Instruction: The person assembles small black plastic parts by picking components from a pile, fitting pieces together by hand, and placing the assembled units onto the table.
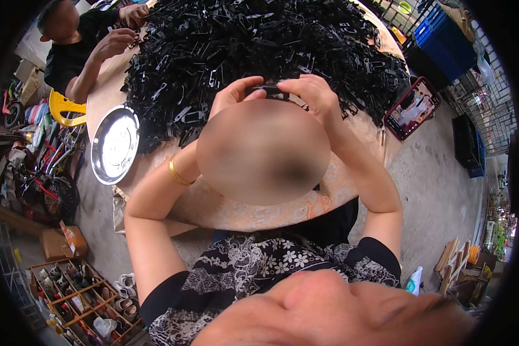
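Both of my hands are raised in front of me over the near edge of a big heap of small black plastic pieces (254, 43). Between the fingertips is one small, slim black plastic piece (273, 90), lying roughly crosswise. My left hand (230, 97) pinches its left end, and my right hand (317, 97) grips the right end, thumb and fingers bent. A blurred oval patch covers my wrists and part of the tabletop below, so the undersides of the hands are hidden. Some pieces in the heap show shiny, metal-like parts.
The heap sits on a round, cloth-covered table (259, 216). A shiny round metal tray (134, 124) lies at its left edge, a phone (393, 124) leans at the right. Across the far left, a co-worker (69, 52) handles pieces near a yellow plastic stool (69, 118). Shoe shelves (75, 308) stand lower left.
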Demonstrator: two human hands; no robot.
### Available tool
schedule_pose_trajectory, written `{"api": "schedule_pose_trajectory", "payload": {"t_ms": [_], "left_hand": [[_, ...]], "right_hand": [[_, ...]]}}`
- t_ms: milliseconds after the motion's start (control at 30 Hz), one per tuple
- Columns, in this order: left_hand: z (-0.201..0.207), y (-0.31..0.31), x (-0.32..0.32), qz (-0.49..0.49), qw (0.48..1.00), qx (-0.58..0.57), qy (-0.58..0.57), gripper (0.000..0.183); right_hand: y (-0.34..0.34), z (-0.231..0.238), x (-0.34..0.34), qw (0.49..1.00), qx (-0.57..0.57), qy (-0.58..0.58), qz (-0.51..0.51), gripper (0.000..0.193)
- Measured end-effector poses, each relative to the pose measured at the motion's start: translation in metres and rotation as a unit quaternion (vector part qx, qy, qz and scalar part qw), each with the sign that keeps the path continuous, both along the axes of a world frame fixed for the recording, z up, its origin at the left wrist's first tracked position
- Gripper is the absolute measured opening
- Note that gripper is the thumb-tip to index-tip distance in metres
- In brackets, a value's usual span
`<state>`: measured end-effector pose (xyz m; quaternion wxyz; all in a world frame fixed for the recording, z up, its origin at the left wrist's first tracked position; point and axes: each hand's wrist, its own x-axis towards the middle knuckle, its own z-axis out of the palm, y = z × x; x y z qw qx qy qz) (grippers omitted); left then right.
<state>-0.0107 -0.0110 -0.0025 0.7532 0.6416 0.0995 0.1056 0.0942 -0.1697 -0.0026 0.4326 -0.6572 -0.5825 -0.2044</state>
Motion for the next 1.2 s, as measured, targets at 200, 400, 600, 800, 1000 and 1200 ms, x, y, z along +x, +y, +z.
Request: {"api": "schedule_pose_trajectory", "payload": {"t_ms": [200, 400, 600, 800, 1000, 1200], "left_hand": [[0.004, 0.003, 0.001, 0.0, 0.998, 0.057, 0.002, 0.038], [0.01, 0.009, 0.0, -0.048, 0.998, -0.001, -0.05, 0.043], [0.019, 0.007, -0.001, -0.088, 0.995, -0.024, -0.042, 0.042], [0.01, -0.005, -0.011, -0.221, 0.967, 0.127, -0.02, 0.03], [0.011, -0.034, -0.022, -0.397, 0.857, 0.313, -0.094, 0.03], [0.01, -0.03, -0.018, -0.397, 0.871, 0.282, -0.058, 0.033]], "right_hand": [[0.007, -0.013, 0.002, 0.988, 0.012, 0.15, 0.047, 0.029], [0.004, -0.006, 0.001, 0.848, -0.065, 0.504, 0.148, 0.028], [-0.002, -0.004, 0.001, 0.876, -0.043, 0.456, 0.148, 0.024], [-0.029, 0.03, 0.032, 0.95, -0.189, 0.196, -0.153, 0.028], [-0.068, 0.024, 0.072, 0.81, -0.431, 0.106, -0.383, 0.013], [-0.057, 0.006, 0.074, 0.793, -0.448, 0.046, -0.411, 0.025]]}}
